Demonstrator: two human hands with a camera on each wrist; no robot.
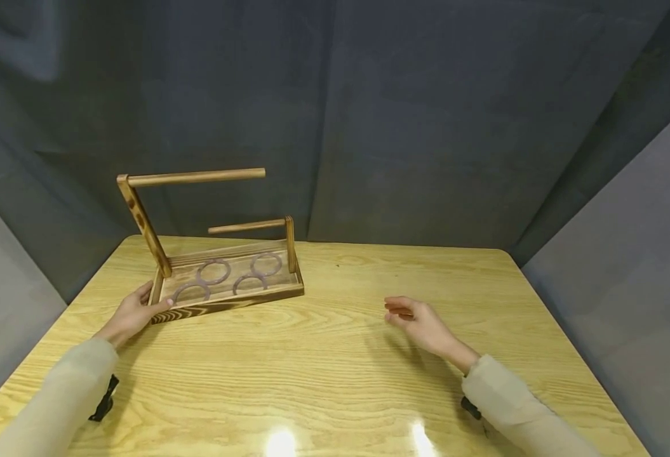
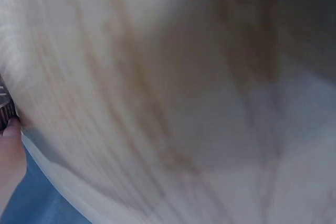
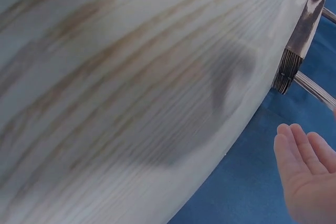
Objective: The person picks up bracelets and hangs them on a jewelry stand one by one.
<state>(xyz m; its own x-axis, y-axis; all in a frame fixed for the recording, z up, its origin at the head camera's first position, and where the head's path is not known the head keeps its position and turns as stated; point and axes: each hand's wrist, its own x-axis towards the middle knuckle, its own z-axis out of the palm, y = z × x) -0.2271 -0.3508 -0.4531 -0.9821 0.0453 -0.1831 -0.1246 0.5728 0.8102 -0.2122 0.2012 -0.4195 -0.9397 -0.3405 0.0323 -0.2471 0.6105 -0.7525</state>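
Note:
A brown wooden rack [image 1: 237,301] with a low tray base stands toward the back left of the table. Two upright posts rise from the tray, a tall one on the left and a short one on the right, each bearing a horizontal rod. Several ring outlines mark the tray floor. My left hand [image 1: 131,314] grips the tray's left end, thumb by the front corner; in the left wrist view only part of that hand [image 2: 10,156] shows. Above the table on the right, my right hand [image 1: 423,324] hovers with fingers extended, holding nothing, apart from the rack.
A light wood-grain table [image 1: 323,374] spreads beneath both hands, with rounded far corners. Dark cloth [image 1: 415,127] hangs behind its far edge, and grey panels [image 1: 637,254] flank it. A black strap [image 1: 104,400] sits under the left sleeve.

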